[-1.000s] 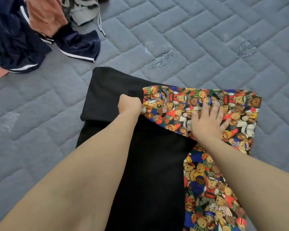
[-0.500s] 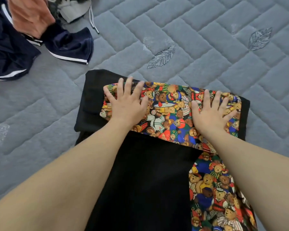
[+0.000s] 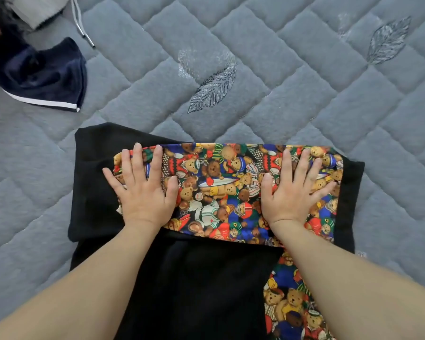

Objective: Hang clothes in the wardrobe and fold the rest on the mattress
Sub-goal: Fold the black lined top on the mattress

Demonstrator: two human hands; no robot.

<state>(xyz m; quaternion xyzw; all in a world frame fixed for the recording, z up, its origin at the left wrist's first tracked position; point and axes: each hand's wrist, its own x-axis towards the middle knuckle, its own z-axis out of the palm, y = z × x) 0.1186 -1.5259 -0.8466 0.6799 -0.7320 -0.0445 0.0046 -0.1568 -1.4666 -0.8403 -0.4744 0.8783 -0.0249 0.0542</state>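
Now both grips lie flat and wide, the left hand (image 3: 145, 192) and right hand (image 3: 292, 195) pressing the bear cloth (image 3: 219, 192) on the mattress (image 3: 280, 82).

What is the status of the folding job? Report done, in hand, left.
Done: the teddy-bear print flap is turned over the black garment on the mattress. In hand: left hand and right hand press it flat, fingers straight. Left: the garment's lower part lies unfolded; the navy garment and grey drawstring piece are unfolded. No wardrobe in view.
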